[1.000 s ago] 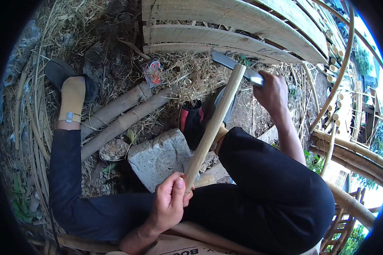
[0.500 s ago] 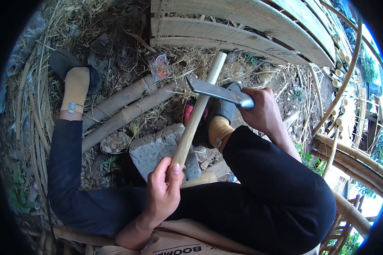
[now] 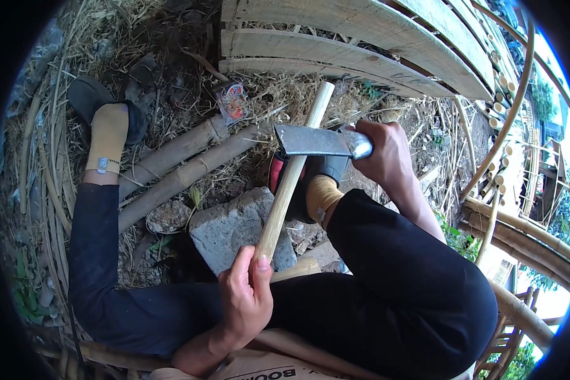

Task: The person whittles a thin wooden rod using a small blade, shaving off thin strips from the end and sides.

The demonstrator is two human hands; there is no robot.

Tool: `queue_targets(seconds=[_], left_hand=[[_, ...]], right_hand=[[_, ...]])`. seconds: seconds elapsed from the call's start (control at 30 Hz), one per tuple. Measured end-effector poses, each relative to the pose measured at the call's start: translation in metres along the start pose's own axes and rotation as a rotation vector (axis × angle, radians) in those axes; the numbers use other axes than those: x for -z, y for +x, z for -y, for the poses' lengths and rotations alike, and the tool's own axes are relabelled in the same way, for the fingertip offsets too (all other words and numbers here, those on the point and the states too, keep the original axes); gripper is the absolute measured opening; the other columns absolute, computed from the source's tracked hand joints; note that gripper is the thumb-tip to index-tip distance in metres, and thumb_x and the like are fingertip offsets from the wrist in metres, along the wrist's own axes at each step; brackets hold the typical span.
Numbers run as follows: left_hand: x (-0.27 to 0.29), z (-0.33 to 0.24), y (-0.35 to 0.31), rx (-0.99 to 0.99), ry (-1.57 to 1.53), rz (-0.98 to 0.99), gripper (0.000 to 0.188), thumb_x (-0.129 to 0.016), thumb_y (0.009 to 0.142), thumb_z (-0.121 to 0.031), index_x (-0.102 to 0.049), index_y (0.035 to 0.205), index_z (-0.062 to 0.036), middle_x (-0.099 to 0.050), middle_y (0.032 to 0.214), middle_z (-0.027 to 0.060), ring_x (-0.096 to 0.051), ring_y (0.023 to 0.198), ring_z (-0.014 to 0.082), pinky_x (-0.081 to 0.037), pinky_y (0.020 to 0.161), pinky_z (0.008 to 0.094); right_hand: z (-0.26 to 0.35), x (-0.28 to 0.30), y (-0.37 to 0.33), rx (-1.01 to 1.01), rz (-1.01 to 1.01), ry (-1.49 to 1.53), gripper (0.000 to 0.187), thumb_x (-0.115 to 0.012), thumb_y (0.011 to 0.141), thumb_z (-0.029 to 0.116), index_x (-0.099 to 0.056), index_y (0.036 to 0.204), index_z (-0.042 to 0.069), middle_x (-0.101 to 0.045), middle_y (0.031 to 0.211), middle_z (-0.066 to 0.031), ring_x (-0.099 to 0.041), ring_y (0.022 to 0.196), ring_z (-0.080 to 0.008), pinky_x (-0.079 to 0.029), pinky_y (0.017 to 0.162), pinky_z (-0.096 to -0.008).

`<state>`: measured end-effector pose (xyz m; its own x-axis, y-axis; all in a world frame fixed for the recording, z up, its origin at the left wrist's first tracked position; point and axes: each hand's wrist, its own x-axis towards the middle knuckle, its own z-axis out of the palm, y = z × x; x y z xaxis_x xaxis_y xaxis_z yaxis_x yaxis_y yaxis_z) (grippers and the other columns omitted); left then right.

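Left hand [image 3: 246, 303] clamped on pale stick [image 3: 291, 177] over stone block [image 3: 237, 229]; right hand [image 3: 386, 152] grips cleaver [image 3: 320, 140] against stick; shaving seemingly unfinished.

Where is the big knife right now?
In the head view, right of centre, the chopping blade is gripped by the right hand and lies across the pale stick, above the grey stone.

crumpled red-white wrapper [image 3: 233, 101] beside bamboo poles [image 3: 183, 161]

Straw-strewn dirt ground [image 3: 171, 57] carries two bamboo poles [image 3: 183, 166], a grey stone block [image 3: 231, 231] and a crumpled wrapper [image 3: 233, 101].
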<state>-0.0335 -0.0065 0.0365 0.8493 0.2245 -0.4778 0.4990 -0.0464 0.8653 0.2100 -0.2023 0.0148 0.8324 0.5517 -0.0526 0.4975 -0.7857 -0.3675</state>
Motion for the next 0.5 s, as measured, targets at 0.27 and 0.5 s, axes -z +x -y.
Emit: queue_targets(seconds=[0.27, 0.5], left_hand=[[0.000, 0.011, -0.009, -0.118, 0.041, -0.039, 0.031, -0.047, 0.107, -0.022, -0.050, 0.085, -0.0009, -0.045, 0.059, -0.0006, -0.041, 0.051, 0.0064, -0.032, 0.047, 0.0264], [0.002, 0.008, 0.005, 0.003, -0.083, -0.014, 0.028, -0.048, 0.107, -0.022, -0.056, 0.096, 0.0024, -0.046, 0.063, -0.0025, -0.039, 0.055, 0.0036, -0.031, 0.049, 0.0241]], right_hand=[[-0.033, 0.026, 0.011, -0.171, -0.142, -0.242, 0.019, -0.067, 0.078, 0.011, -0.075, 0.094, 0.003, -0.069, 0.075, -0.0221, -0.071, 0.071, -0.0362, -0.057, 0.070, -0.0431], [-0.018, 0.024, -0.018, -0.171, -0.023, 0.042, 0.011, -0.070, 0.073, 0.007, -0.069, 0.083, 0.001, -0.065, 0.067, -0.0207, -0.069, 0.066, -0.0382, -0.053, 0.062, -0.0413]])
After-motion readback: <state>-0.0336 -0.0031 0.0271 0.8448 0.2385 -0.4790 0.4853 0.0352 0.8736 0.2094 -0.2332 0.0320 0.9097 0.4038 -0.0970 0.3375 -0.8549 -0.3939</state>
